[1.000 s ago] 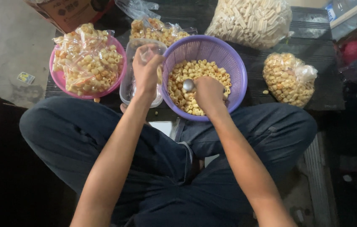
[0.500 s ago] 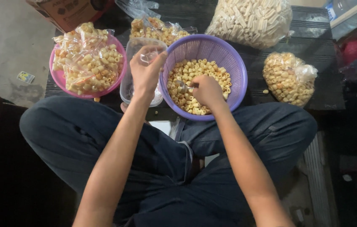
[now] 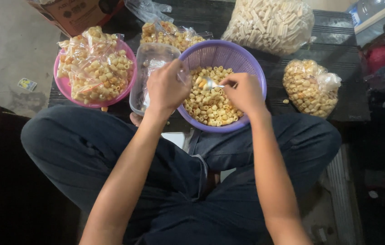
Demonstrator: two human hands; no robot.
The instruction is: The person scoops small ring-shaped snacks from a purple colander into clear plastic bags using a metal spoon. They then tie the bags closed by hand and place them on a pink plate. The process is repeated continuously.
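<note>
Scooping step: my right hand [image 3: 246, 93] grips a loaded spoon [image 3: 208, 84] above the basket [image 3: 222, 52], frame centre; my left hand [image 3: 167, 88] pinches a clear bag [image 3: 182, 77] open. Next, I judge: tip steadily into the bag.

Counts: two hands, one spoon [image 3: 209, 84], one purple basket [image 3: 256, 72], one pink bowl [image 3: 61, 90], one clear tub [image 3: 140, 59], one cardboard box [image 3: 77, 13], two big snack bags right.

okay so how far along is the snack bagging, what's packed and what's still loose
Done: several small filled bags sit piled in the pink basket.
In hand: the right hand lifts a spoon of ring snacks over the purple basket, while the left hand holds a clear bag beside it.
Left: the purple basket holds plenty of loose pieces, and a large full bag lies behind.
</note>
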